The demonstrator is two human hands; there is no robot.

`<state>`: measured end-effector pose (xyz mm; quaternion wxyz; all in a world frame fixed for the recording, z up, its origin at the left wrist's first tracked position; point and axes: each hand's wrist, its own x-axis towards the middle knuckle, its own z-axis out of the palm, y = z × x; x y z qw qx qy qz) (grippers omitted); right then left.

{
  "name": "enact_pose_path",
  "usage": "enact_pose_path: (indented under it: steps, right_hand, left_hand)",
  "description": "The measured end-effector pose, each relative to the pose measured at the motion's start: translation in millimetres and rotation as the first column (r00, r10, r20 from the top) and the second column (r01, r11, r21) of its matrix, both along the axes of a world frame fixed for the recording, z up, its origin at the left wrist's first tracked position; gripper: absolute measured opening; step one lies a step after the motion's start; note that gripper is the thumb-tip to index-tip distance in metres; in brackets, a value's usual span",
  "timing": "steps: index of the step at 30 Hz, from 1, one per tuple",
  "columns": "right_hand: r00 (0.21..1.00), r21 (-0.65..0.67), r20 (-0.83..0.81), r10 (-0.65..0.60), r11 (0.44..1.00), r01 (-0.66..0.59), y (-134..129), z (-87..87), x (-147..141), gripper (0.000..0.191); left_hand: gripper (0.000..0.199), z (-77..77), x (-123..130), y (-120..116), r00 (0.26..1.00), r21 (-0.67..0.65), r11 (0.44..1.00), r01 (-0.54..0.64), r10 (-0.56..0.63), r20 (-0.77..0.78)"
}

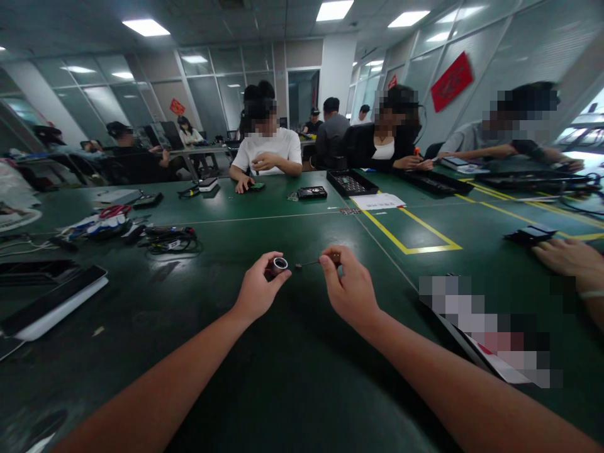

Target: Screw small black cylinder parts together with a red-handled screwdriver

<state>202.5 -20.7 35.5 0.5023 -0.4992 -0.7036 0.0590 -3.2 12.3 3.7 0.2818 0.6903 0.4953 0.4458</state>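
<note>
My left hand (258, 286) is closed around a small dark brown cylindrical piece (272, 268), gripped between thumb and fingers. A pale ring surrounds its dark round opening, which faces up and toward me. In my right hand (346, 283) is a thin metal rod with a brown handle (336, 258), the handle partly hidden by the fingers. The rod (310, 262) points left, and its small thicker tip ends just short of the brown piece, apart from it. Both hands are held over the green table (264, 384).
Cables and tools (111, 220) lie at the left, near a black-and-white bar-shaped device (61, 302). Black trays (352, 184) and a white paper (377, 201) lie ahead. Another person's hand (566, 264) rests at the right by a black object (531, 234). Several people sit around.
</note>
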Motion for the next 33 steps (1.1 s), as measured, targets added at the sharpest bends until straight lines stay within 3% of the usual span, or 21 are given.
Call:
enact_pose_path:
  steps: [2, 7, 11, 16, 19, 23, 25, 28, 33]
  right_hand:
    - [1.0, -0.01, 0.018, -0.004, 1.0, 0.004, -1, 0.9, 0, 0.017]
    - [0.999, -0.095, -0.02, 0.026, 0.995, -0.028, 1, -1.6, 0, 0.02]
    - [0.999, -0.057, -0.039, 0.019, 0.998, -0.021, 3, -6.5, 0, 0.019]
    - [1.0, -0.007, -0.012, -0.005, 1.0, 0.005, 2, -6.6, 0, 0.021]
    - [1.0, -0.015, -0.006, -0.001, 1.0, 0.001, 1, -4.1, -1, 0.02]
    - [1.0, -0.011, -0.009, 0.019, 1.0, -0.019, 0, -1.9, -2, 0.02]
    - [1.0, -0.01, -0.007, 0.029, 1.0, -0.029, 0, -1.5, -2, 0.02]
    - [1.0, -0.004, -0.001, 0.027, 1.0, -0.027, 0, -1.8, -1, 0.022]
    - [1.0, 0.029, 0.007, 0.024, 0.999, -0.024, 1, -2.7, 0, 0.022]
  left_hand:
    - [0.042, 0.3, -1, 2, 0.995, -0.053, 0.998, 0.04, -0.035, 0.098]
    - [0.025, 8.8, 4, 8, 0.965, -0.157, 0.982, 0.102, -0.06, 0.256]
    - [0.027, 26.3, 9, 10, 0.993, -0.236, 0.965, 0.111, -0.098, 0.064]
    - [0.023, 37.6, 15, 25, 0.967, -0.243, 0.959, 0.145, -0.189, -0.169]
    - [0.014, 34.8, 21, 38, 0.911, -0.163, 0.979, 0.124, -0.177, -0.372]
    - [0.026, 26.2, 31, 55, 0.78, -0.128, 0.991, 0.041, -0.112, -0.616]
    - [0.031, 21.4, 35, 61, 0.756, -0.13, 0.991, 0.025, -0.104, -0.646]
    - [0.018, 15.3, 37, 66, 0.754, -0.124, 0.991, 0.046, -0.116, -0.647]
    - [0.015, 11.7, 32, 68, 0.797, -0.126, 0.989, 0.081, -0.14, -0.588]
